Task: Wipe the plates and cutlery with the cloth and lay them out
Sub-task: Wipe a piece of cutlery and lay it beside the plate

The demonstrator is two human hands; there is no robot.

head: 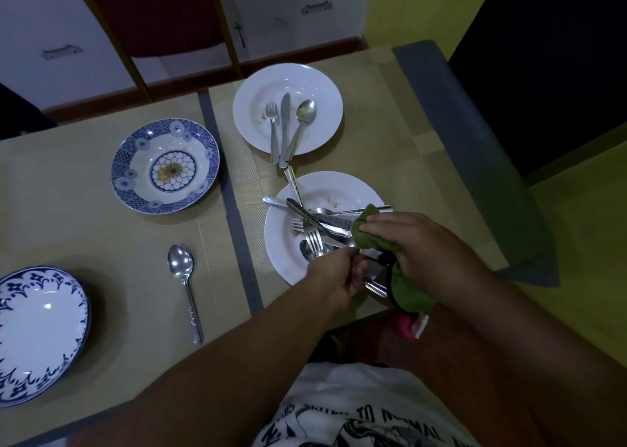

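Observation:
A white plate [342, 188] near the table's right front holds a heap of forks, knives and spoons [317, 227]. My left hand [339, 277] grips the handle end of one piece of cutlery over this plate. My right hand [417, 243] holds a green cloth [366, 231] pressed around that piece. Farther back, a second white plate [258, 107] carries a fork, a knife and a spoon [288, 124]. A blue patterned bowl [165, 165] with food stains sits at centre left. Another blue-and-white plate [40, 331] lies at the front left, with a clean spoon [183, 277] beside it.
Beige placemats [101, 236] cover the table, with a grey strip [237, 222] between them. A grey chair [475, 141] stands at the right edge. A wooden chair with a red back [152, 15] stands behind the table. Both forearms cross the front edge.

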